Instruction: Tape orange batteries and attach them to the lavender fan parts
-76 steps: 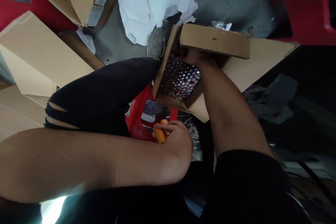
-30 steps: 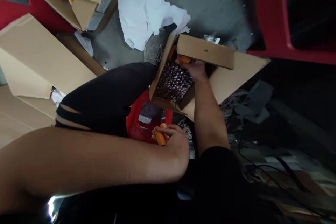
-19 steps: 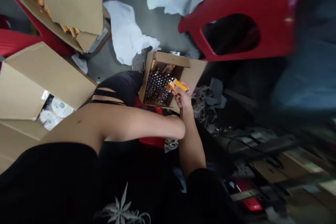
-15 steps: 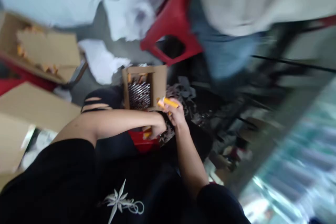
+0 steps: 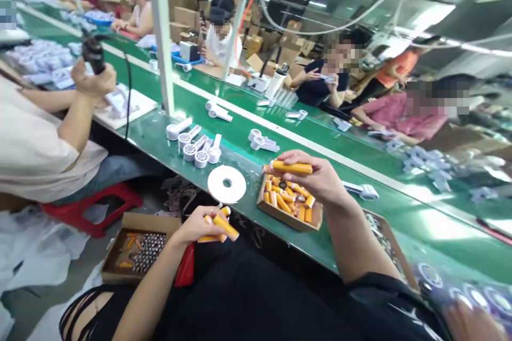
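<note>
Holding orange cylinders (image 5: pixel 226 227) in left and right fingers (image 5: pixel 301 157)

Orange cylinders (image 5: pixel 226 227) in both hands (image 5: pixel 194 225)

Green workbench (image 5: pixel 150 136), white round-headed parts (image 5: pixel 202 157), white disc (image 5: pixel 237 185), open carton (image 5: pixel 282 216) of orange cylinders (image 5: pixel 284 203)

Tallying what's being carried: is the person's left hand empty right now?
No, several orange cylinders stick out from the left hand.
</note>
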Action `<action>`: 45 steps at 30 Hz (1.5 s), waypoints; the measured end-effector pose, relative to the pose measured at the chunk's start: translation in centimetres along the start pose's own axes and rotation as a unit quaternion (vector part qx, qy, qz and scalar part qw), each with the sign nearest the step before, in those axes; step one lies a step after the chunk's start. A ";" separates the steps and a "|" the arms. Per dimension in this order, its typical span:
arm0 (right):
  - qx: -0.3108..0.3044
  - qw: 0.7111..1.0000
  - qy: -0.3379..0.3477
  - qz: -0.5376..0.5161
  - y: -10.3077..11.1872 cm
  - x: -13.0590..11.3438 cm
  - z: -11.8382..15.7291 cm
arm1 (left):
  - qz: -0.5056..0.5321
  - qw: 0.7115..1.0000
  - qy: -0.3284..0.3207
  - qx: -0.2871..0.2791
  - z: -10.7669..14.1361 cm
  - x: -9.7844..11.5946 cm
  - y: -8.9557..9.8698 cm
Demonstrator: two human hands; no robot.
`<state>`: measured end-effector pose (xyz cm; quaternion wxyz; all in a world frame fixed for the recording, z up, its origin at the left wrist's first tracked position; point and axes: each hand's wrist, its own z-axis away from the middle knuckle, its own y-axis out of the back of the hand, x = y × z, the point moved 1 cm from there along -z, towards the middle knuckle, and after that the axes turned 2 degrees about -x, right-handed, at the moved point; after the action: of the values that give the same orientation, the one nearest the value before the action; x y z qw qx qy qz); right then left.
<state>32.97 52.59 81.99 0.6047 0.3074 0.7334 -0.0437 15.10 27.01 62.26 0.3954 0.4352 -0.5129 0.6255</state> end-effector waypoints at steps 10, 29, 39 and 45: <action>0.098 0.925 -0.109 0.352 5.2 13.0 9.2 | -0.583 0.785 -0.209 0.027 -18.3 3.3 -15.9; -0.178 0.871 -0.073 0.453 13.3 6.8 1.7 | -0.687 0.701 -0.191 -0.001 -17.0 2.9 -16.2; -0.299 0.791 -0.269 0.462 22.1 18.1 4.2 | -0.623 0.767 -0.148 0.050 -22.1 8.5 -15.3; -0.255 0.847 -0.169 0.435 21.9 15.1 2.2 | -0.675 0.727 -0.114 0.055 -30.3 11.3 -11.1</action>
<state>44.68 75.34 74.37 0.7333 0.4178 0.3962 0.3615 17.82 59.23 73.44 0.6270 0.7558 -0.0898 0.1659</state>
